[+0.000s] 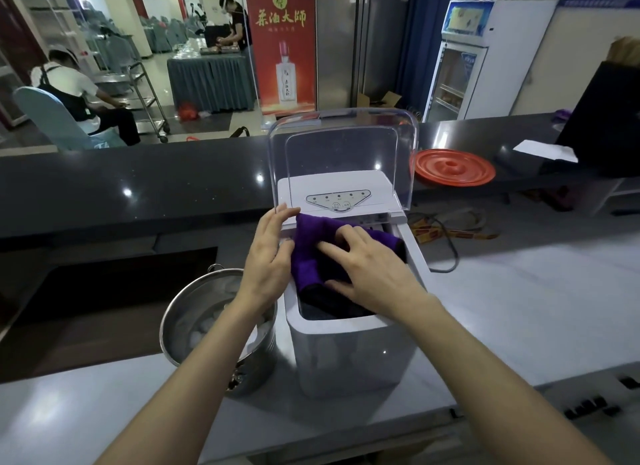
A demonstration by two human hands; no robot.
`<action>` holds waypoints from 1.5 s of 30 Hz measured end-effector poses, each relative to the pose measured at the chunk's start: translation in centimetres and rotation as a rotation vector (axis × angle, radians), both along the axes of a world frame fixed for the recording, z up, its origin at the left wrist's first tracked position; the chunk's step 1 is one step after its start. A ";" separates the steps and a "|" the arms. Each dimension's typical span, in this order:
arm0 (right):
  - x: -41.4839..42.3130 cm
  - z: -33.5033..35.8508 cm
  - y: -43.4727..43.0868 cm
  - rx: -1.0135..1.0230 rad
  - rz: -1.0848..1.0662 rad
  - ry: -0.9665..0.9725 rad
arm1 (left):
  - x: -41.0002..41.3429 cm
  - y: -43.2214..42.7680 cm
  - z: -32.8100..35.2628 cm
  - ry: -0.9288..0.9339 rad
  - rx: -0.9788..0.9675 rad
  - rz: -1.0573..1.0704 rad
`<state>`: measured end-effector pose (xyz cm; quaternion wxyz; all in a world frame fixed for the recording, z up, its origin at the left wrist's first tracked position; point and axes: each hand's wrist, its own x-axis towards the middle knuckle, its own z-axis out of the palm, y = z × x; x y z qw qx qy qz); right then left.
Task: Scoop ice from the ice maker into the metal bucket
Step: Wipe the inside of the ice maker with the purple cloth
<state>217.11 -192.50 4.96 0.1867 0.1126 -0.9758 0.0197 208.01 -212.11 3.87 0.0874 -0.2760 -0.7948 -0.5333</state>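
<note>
A white ice maker (349, 354) stands on the pale counter with its clear lid (343, 146) raised upright. A purple cloth (313, 243) lies over its open top. My left hand (272, 253) rests at the cloth's left edge, fingers fairly straight, fingertips on the machine's rim. My right hand (370, 274) presses down on the cloth with spread, slightly bent fingers. Left of the machine a metal bucket (194, 312) holds ice cubes (207, 326); my left forearm crosses above it. No scoop is visible.
A dark raised counter (138, 187) runs behind the machine, with a red round lid (453, 168) and a white paper (543, 151) on it. A cable (450, 253) trails right of the machine. Two people are in the hall beyond.
</note>
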 end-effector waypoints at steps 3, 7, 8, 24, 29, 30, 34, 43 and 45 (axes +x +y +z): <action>-1.0 0.6 0.5 0.136 0.034 0.021 | -0.1 0.1 -0.5 0.016 0.019 0.003; -1.7 0.7 1.2 0.241 0.130 0.016 | -0.2 0.3 -0.8 0.031 0.041 0.004; -1.7 0.6 1.7 0.249 0.160 0.011 | -0.3 0.3 -0.8 0.033 0.039 0.005; -2.8 1.3 3.7 0.744 0.353 0.075 | -0.7 0.4 -1.3 0.069 -0.028 -0.030; -2.8 1.6 5.1 0.714 0.437 0.071 | -0.7 0.5 -1.2 0.075 -0.060 -0.004; -2.5 1.6 5.4 0.691 0.440 0.065 | -0.7 0.5 -1.1 0.072 -0.064 -0.001; -2.5 1.8 4.2 0.641 0.439 0.067 | -0.4 0.5 -1.0 0.057 -0.063 0.006; -2.2 1.5 2.4 0.518 0.341 0.029 | -0.7 0.4 -1.1 0.081 -0.084 0.009; -1.8 2.0 3.7 0.511 0.325 0.034 | -0.7 0.4 -1.1 0.083 -0.090 0.017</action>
